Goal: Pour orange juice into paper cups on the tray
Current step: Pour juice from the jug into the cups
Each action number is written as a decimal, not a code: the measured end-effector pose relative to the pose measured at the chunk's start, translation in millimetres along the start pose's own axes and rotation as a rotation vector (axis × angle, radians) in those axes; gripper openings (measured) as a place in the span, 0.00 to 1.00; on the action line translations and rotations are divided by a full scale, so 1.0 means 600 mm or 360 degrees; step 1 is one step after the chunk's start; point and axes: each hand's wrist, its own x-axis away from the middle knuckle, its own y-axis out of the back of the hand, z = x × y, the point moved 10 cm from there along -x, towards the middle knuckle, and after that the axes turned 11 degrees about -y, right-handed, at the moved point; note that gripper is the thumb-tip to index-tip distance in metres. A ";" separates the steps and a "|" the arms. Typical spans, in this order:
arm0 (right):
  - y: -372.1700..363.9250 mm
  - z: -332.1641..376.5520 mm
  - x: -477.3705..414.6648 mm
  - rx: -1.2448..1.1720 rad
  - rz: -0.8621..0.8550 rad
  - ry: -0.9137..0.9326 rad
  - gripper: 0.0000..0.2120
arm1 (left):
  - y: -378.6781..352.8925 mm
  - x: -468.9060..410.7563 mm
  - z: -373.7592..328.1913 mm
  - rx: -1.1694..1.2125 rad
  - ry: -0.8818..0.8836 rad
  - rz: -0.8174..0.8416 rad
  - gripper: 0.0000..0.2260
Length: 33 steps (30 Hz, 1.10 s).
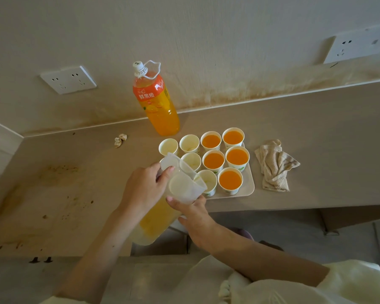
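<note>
Left hand (144, 189) grips tilted pitcher (157, 218); right hand (195, 218) grasps it from below; spout over unfilled cup (207, 182) on tray (248, 187); five cups full.

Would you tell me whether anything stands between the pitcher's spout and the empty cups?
Nothing visible does: the pitcher is tilted with its spout right at the rim of the nearest empty cup.

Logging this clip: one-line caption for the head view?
Left hand and right hand tilt a pitcher toward an empty cup on the tray; five full cups.
</note>
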 end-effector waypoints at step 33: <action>-0.009 -0.013 0.008 -0.0174 0.0151 -0.0040 0.62 | -0.020 -0.011 -0.022 -0.0094 0.0033 0.0141 0.22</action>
